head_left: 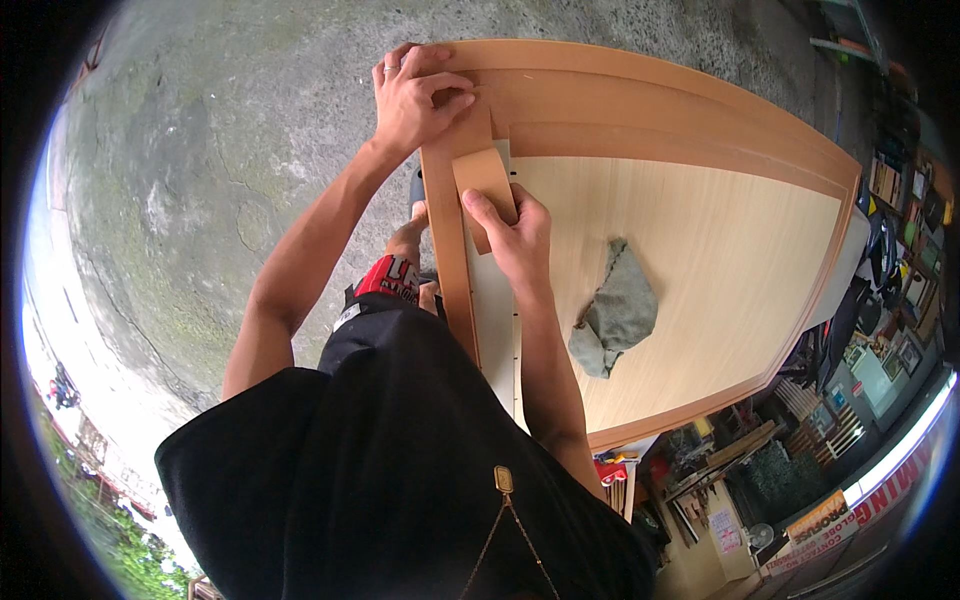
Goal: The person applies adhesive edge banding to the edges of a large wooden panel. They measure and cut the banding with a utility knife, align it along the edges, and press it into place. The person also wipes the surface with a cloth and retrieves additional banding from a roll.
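Note:
A large wooden panel (720, 230) with a pale wood-grain middle and an orange-brown border lies in front of me. My left hand (412, 105) rests on its far left corner, fingers bent and apart, pressing down on the brown border. Nearer to me, my right hand (515, 225) grips a bent strip of orange-brown veneer (483, 180), thumb on top. The strip stands curved above the panel's left side, where a bare whitish band (493, 310) shows below it. The fingers beneath the strip are partly hidden.
A crumpled grey-green cloth (618, 310) lies on the panel, right of my right forearm. Rough concrete floor (240, 150) spreads to the left. Shelves and clutter (780, 460) crowd the right side beyond the panel. My foot and leg show beside the panel's left edge.

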A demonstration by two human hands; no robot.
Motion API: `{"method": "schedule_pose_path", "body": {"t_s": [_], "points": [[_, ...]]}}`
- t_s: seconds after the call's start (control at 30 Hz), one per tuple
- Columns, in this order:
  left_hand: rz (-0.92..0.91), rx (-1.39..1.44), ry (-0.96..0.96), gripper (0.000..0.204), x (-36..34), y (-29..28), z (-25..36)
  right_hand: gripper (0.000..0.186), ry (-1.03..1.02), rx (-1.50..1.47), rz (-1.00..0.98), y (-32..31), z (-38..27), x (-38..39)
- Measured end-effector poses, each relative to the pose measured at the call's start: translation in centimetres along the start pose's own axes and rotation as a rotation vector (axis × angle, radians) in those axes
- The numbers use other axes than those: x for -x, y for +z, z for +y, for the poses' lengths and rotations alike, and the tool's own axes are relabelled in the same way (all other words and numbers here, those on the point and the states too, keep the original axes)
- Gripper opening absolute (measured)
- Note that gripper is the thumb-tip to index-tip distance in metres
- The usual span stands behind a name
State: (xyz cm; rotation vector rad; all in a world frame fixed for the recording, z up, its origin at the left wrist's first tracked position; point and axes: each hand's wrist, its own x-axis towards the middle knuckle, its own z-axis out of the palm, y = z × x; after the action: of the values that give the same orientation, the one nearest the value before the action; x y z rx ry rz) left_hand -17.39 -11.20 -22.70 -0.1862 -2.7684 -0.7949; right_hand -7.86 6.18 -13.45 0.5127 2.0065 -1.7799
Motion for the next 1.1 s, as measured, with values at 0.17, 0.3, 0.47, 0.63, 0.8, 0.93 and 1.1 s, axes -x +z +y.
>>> {"method": "schedule_pose_path", "body": {"t_s": [0.17,0.3,0.47,0.63,0.8,0.93,1.1], "points": [[0.055,0.118,-0.074,0.014,-0.7,0.7,-0.3,0.037,-0.023,0.056,0.007,-0.1,-0.6,0.0],[0.087,0.092,-0.075,0.012,-1.2,1.4,-1.0,0.038,-0.037,0.026,0.008,0.1,-0.4,-0.5],[0.087,0.145,-0.084,0.017,-0.7,1.9,-1.5,0.036,-0.027,-0.047,0.006,0.4,-0.7,-0.7],[0.093,0.189,-0.073,0.017,-0.5,2.4,-2.0,0.036,-0.032,-0.043,0.006,0.3,-0.2,-0.8],[0.089,0.181,-0.059,0.015,-0.6,2.4,-2.1,0.036,-0.029,-0.072,0.006,0.6,-0.1,-0.9],[0.092,0.163,-0.021,0.024,-0.5,2.7,-2.6,0.036,-0.031,-0.039,0.012,0.8,-0.1,-0.8],[0.107,0.218,-0.191,0.063,-1.4,2.0,-1.0,0.038,-0.035,-0.009,0.023,0.8,0.2,-1.0]]}}
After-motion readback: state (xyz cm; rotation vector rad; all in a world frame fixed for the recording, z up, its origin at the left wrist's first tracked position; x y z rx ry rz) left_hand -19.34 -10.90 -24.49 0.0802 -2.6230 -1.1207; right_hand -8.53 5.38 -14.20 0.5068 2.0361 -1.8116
